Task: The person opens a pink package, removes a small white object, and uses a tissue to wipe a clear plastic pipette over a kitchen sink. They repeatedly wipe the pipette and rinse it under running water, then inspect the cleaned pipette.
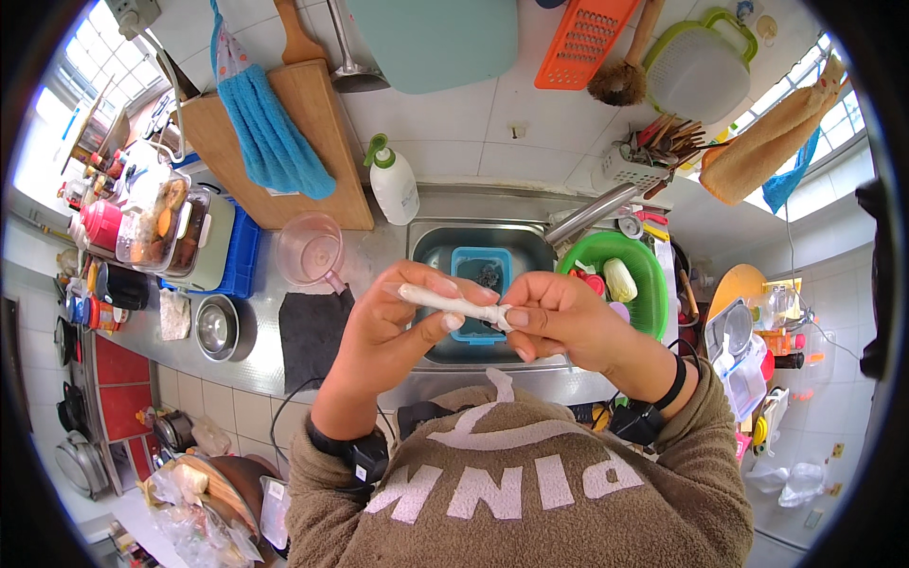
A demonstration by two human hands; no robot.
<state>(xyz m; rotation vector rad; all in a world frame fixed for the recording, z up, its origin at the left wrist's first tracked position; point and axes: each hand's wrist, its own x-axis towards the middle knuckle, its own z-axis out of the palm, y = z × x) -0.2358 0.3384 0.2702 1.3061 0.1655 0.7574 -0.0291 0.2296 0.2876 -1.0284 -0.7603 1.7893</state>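
Observation:
A slim white item (pixel 447 301), perhaps a rolled or twisted plastic bag, stretches between both hands above the sink. My left hand (pixel 398 334) pinches its long part between thumb and fingers. My right hand (pixel 561 316) grips its knotted-looking end. Below the hands, a blue plastic basket (pixel 481 253) with a dark scrubber (pixel 488 275) in it stands in the steel sink (pixel 437 245). What lies directly under the fingers is hidden.
Right of the sink is a green basket (pixel 657 284) with a pale vegetable (pixel 620 280). The faucet (pixel 593 213) reaches over the sink. To the left are a clear pink cup (pixel 310 248), a dark cloth (pixel 312 337), steel bowls (pixel 216 326) and a white pump bottle (pixel 395 186).

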